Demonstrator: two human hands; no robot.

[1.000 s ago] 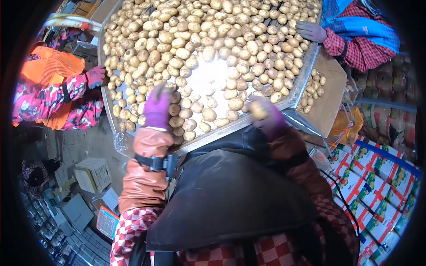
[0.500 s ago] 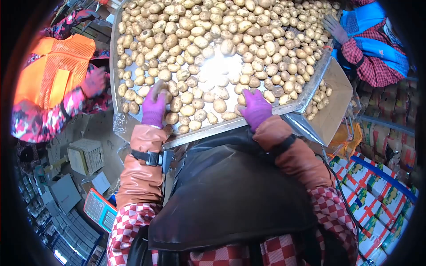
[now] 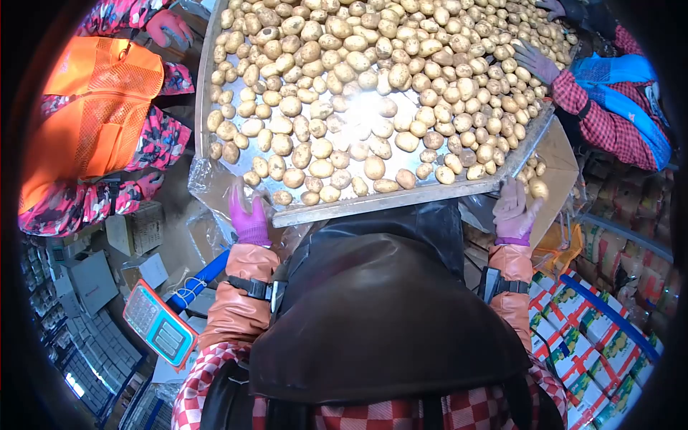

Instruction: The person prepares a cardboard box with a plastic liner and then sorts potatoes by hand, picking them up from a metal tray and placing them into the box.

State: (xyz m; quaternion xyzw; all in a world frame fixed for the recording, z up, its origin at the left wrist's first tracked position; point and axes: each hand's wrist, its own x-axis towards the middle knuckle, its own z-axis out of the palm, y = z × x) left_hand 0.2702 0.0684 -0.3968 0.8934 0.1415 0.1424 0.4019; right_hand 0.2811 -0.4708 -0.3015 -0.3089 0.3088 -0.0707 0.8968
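Note:
Many potatoes (image 3: 320, 168) are spread over a metal-topped sorting table (image 3: 247, 159) with a raised edge (image 3: 373, 203). At the table's front left corner, my left hand (image 3: 248, 215), in a purple glove, has its fingers apart beside a plastic-lined box (image 3: 204, 175). My right hand (image 3: 514, 211), gloved the same way with a soiled palm, is open at the front right corner. Just past its fingertips shows a single potato (image 3: 539, 188), over a cardboard box (image 3: 562, 161) that has more potatoes in it.
A person in an orange vest (image 3: 107, 107) stands at the left side. On the right, another person's gloved hand (image 3: 536, 63) reaches onto the potatoes. A digital scale (image 3: 161, 324) stands lower left; printed cartons (image 3: 595, 322) are stacked lower right.
Both my hands have left the potatoes near the front edge and moved outward, left and right, to the table's corners. The front of the tabletop shows fewer potatoes. The view has shifted slightly.

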